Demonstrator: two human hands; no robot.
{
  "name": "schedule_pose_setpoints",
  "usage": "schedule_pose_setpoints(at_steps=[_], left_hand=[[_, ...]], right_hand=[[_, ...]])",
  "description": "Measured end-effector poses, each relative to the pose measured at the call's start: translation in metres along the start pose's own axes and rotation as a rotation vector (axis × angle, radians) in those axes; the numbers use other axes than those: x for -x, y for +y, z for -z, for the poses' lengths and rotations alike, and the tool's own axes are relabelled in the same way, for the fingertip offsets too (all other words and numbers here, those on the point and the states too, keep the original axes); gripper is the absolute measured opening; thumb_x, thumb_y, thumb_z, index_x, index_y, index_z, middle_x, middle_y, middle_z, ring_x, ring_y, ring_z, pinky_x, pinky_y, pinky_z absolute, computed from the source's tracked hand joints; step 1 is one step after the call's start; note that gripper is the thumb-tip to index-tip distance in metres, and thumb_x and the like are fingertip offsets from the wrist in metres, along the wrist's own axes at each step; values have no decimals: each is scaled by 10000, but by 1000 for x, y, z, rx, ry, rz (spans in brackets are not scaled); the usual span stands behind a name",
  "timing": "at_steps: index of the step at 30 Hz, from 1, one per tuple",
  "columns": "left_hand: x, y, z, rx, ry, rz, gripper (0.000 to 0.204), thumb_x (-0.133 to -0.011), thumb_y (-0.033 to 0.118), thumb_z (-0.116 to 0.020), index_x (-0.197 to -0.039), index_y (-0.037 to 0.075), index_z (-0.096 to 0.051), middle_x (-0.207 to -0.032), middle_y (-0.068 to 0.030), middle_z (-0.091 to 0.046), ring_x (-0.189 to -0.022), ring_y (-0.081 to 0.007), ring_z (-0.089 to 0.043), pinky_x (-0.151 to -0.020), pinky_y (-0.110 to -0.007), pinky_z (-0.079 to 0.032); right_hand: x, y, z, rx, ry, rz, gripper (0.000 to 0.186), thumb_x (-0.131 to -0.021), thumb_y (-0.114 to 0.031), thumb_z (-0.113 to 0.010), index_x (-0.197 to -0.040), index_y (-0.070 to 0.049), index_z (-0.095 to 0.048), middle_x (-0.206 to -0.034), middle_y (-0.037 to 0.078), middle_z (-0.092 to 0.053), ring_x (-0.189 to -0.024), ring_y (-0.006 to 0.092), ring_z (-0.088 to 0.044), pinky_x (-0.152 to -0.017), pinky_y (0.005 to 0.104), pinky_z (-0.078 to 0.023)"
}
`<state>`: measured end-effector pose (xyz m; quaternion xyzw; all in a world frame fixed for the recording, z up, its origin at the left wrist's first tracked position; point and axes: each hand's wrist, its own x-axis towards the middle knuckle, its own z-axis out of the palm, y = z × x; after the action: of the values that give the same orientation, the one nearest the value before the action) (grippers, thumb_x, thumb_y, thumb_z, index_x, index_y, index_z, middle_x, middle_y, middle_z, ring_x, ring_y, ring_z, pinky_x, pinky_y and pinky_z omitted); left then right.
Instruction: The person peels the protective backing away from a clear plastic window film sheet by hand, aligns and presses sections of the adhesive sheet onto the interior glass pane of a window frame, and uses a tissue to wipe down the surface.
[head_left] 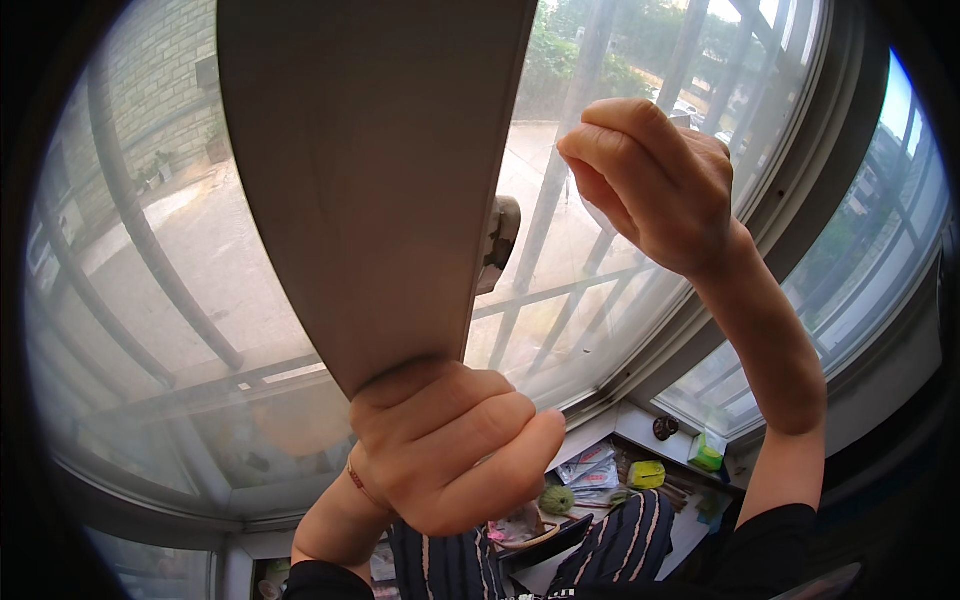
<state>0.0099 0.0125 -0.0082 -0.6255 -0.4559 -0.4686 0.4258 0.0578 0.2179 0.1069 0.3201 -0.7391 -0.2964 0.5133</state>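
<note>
A wide grey window frame upright [370, 180] runs down the middle of the view. My left hand [455, 445] is closed in front of its lower end, fingers curled in; whatever they may hold is hidden. Higher up on the right, my right hand [655, 180] is raised before the window pane [545, 270]. Its fingers are pressed together in a pinch, and I cannot make out anything between them. A metal window latch [499, 245] sticks out from the upright's right edge, between my two hands.
Bars show through the glass, with a paved yard beyond. Below, a cluttered surface holds a green ball-shaped thing [557, 500], flat packets [590, 468], a yellow-green package [646, 475] and a green-and-white box [708, 450]. My knees in striped trousers [620, 540] are among them.
</note>
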Motion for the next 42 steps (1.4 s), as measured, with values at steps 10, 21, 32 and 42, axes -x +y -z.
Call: schedule_pose_setpoints(at_steps=[10,21,32,42], left_hand=[[3,-1,2,-16,-26,25,89,-792,193,-599,-786,106,-614,-658,10,-570,-580,-141,-582,-555,-261,-457],[-8,-1,-1,3,-36,-8,81,-815,128,-543,-820,124,-624,-656,12,-581,-567,-156,-587,-513,-270,-457],[-5,2,-3,11,21,-10,177,-588,109,-614,-764,96,-610,-656,19,-554,-562,-115,-552,-567,-245,-440],[-1,0,-2,3,43,-25,173,-581,118,-619,-753,94,-611,-655,19,-551,-564,-115,-548,-574,-238,-436]], right_hand=[[-5,3,-10,49,-13,8,181,-671,24,-669,-777,-72,-558,-737,26,-544,-456,91,-499,-375,216,-384],[9,6,-4,-117,170,-137,271,-728,-59,-734,-981,-96,-647,-837,22,-579,-521,77,-568,-368,190,-445],[7,-13,2,-171,177,-230,181,-708,-75,-755,-872,-67,-679,-818,16,-574,-497,61,-534,-375,199,-417],[-2,-11,7,-27,13,-73,182,-699,-8,-756,-863,-47,-687,-784,40,-586,-552,116,-569,-447,197,-442]])
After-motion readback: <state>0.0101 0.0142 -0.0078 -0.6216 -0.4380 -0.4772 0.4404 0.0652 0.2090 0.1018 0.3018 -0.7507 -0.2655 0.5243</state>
